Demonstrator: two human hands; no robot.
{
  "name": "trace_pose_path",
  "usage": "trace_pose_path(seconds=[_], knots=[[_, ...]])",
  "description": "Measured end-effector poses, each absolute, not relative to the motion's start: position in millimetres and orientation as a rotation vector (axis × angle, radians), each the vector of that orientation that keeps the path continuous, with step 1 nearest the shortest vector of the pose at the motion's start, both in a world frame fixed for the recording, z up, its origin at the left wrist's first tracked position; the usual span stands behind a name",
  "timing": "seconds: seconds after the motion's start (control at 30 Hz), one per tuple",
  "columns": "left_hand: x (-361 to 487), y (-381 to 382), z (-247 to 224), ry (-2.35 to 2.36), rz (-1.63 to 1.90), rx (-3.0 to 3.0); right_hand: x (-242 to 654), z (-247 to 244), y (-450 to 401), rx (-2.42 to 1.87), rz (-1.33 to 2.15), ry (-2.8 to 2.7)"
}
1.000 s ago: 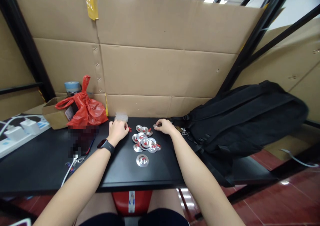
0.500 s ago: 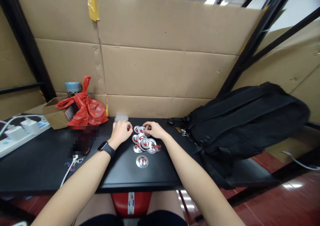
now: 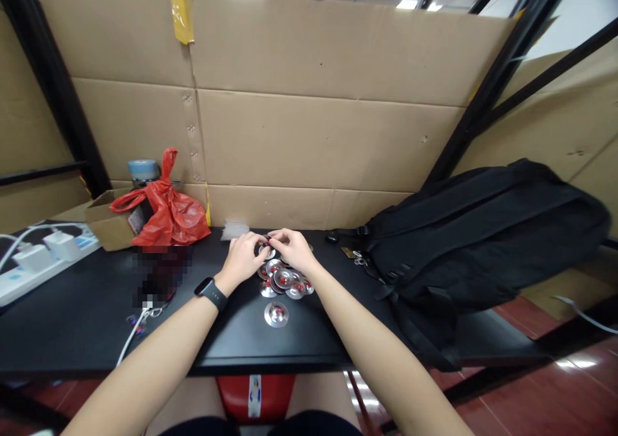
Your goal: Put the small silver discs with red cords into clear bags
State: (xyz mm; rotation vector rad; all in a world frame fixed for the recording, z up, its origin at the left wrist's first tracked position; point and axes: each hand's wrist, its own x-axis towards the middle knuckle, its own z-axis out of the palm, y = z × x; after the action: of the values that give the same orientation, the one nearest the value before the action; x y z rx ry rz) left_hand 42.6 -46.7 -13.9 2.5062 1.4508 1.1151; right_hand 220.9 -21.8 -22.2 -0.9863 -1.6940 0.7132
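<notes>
A pile of silver discs, domed in the middle with red bits at their centres, like finger cymbals, lies on the black table. One single silver disc rests apart, nearer the front edge. My left hand, with a dark watch on its wrist, is closed in a pinch just behind the pile. Against it comes my right hand, its thumb and fingertips also pinched. A small dark and reddish thing shows between the meeting fingertips, mostly hidden. Just below the fingers another silver disc is partly covered.
A clear plastic stack stands behind my left hand. To the left are a red plastic bag, a cardboard box and a white power strip. A black backpack fills the right side. Cardboard walls the back.
My right hand has moved left, away from the discs, to meet my left hand. Both sets of fingertips now come together. The view has shifted slightly.
</notes>
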Motion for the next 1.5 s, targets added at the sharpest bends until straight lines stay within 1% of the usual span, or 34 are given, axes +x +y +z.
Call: trace_pose_path(seconds=[0.17, 0.23, 0.43, 0.53, 0.6, 0.67, 0.77, 0.83, 0.9, 1.0, 1.2, 1.4, 1.5], knots=[[41.4, -45.5, -13.4, 1.507, 1.153, 2.501, 213.6, -26.4, -26.5, -0.834, 1.105, -1.593], [40.5, -45.8, -12.1, 1.515, 1.152, 2.479, 214.5, -24.7, -30.1, -0.812, 1.184, -1.569], [38.3, -45.5, -7.8, 1.260, 1.153, 2.394, 216.7, -20.1, -36.1, -0.781, 1.196, -1.577], [34.9, -42.3, -7.7, 1.348, 1.065, 2.447, 219.3, -21.0, -31.5, -0.787, 1.198, -1.601], [29.5, -38.4, -9.0, 1.475, 0.987, 2.505, 227.4, -21.8, -24.5, -0.827, 1.081, -1.670], [21.4, -33.2, -11.4, 1.599, 0.902, 2.545, 242.8, -22.7, -14.8, -0.936, 0.831, -1.782], [7.3, -25.4, -16.7, 1.709, 0.765, 2.543, 274.9, -26.1, 1.1, -1.180, 0.357, -1.884], [0.0, -21.8, -20.2, 1.722, 0.702, 2.533, 294.9, -30.3, 9.4, -1.361, 0.235, -1.911], [-3.3, -19.8, -23.3, 1.735, 0.673, 2.528, 308.7, -35.8, 14.7, -1.506, 0.246, -1.958], [0.3, -19.5, -27.4, 1.701, 0.685, 2.562, 316.3, -43.9, 18.2, -1.578, 0.296, -2.007], [25.2, -23.0, -32.2, 1.316, 0.643, 2.833, 316.6, -49.3, 20.3, -1.600, 0.269, -2.064], [37.5, -20.8, -30.7, 1.399, 0.692, 2.860, 315.3, -46.9, 22.3, -1.594, 0.202, -2.085], [42.9, -15.6, -32.6, 1.483, 0.652, 2.892, 307.6, -44.0, 22.4, -1.570, 0.168, -2.075]])
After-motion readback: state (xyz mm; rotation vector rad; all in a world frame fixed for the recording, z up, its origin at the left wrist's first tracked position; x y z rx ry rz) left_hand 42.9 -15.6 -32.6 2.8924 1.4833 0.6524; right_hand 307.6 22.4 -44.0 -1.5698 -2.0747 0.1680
